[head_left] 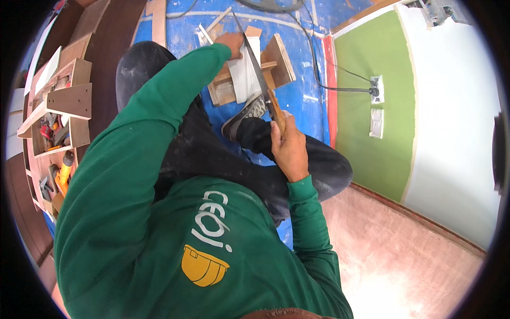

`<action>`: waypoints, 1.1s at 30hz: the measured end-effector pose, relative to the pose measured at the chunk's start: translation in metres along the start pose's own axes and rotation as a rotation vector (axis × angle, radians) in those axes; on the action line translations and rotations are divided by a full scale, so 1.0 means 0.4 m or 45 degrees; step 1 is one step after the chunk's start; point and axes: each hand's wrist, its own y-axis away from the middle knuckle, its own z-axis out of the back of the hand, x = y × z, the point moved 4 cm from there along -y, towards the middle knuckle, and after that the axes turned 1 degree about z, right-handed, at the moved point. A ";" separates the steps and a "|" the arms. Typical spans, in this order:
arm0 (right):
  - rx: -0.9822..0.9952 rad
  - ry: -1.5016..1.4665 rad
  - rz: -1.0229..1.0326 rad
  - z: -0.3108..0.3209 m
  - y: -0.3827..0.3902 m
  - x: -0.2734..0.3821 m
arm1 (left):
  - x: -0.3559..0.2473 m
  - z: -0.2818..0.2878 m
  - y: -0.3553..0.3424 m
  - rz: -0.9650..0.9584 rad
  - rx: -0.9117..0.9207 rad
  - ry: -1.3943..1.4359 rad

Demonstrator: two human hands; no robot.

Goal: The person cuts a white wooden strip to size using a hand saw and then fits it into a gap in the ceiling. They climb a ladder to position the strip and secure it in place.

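My right hand is closed round the wooden handle of a handsaw, whose long blade slants up and away to the left. The blade lies along the right edge of a white board. My left hand presses on the far end of that board, its fingers partly hidden. Under the board stands a small wooden stool-like piece. My shoe is next to the board's near end. Whether the teeth are in the board I cannot tell.
Blue sheeting covers the floor ahead. Black cables run to a wall socket on the green wall section at right. On the left stands a wooden tool box with several tools, beside a yellow-orange power tool.
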 end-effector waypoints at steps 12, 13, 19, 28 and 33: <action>0.013 0.041 -0.027 0.119 0.157 0.052 | -0.007 -0.001 -0.001 0.003 -0.007 -0.043; 0.019 0.033 -0.006 0.078 0.105 0.033 | -0.009 -0.002 0.003 -0.003 -0.008 -0.005; -0.001 0.014 0.012 -0.003 0.014 -0.004 | -0.003 -0.003 0.010 -0.046 -0.002 0.056; 0.122 0.081 -0.221 0.212 0.279 0.100 | -0.009 0.000 0.007 -0.003 -0.005 0.059; 0.048 0.015 -0.042 0.053 0.073 0.023 | -0.008 0.001 0.007 -0.017 -0.015 0.015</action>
